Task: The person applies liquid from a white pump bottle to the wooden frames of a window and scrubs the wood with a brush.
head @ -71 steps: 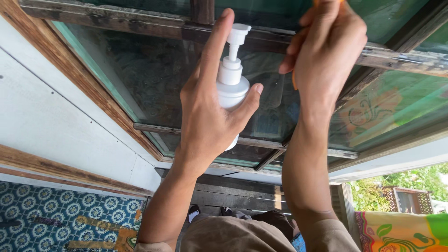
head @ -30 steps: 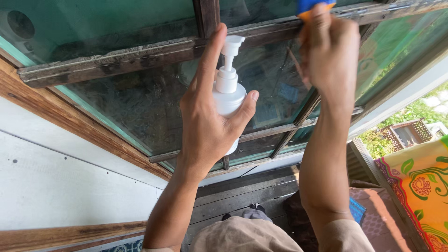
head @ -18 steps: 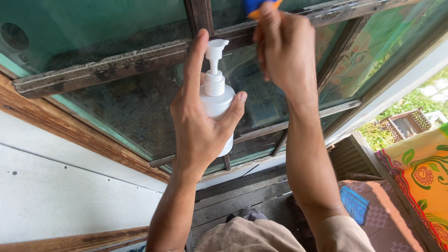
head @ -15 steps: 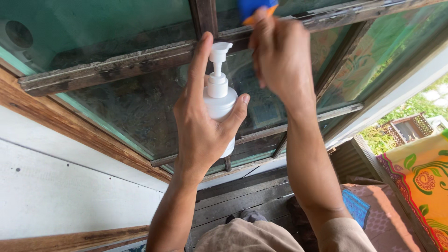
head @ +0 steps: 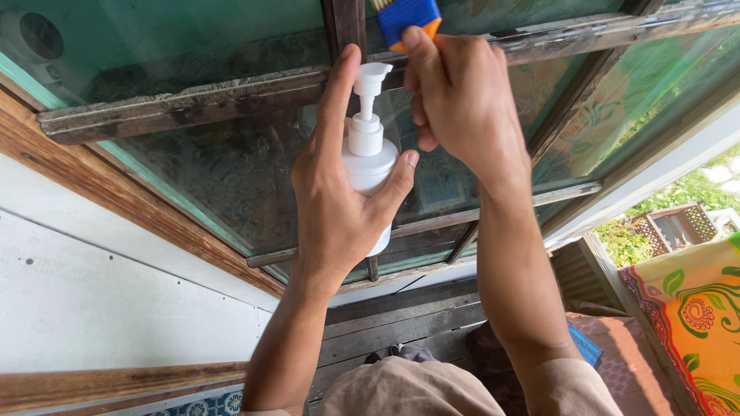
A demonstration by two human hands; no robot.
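1 white pump bottle (head: 368,166) stands upright in front of the window glass (head: 223,173), its long axis running toward the weathered wooden window bar (head: 193,100), its nozzle pointing right. The left hand (head: 339,204) is wrapped tight around its body, index finger raised beside the pump. Just right of it, the right hand (head: 462,104) is closed on 1 blue-and-orange brush (head: 408,17), pointing up at the bar.

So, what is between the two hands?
In the head view, the white pump bottle stands there: the left hand holds it, and its pump head rises just left of the right hand, which grips a blue-orange tool.
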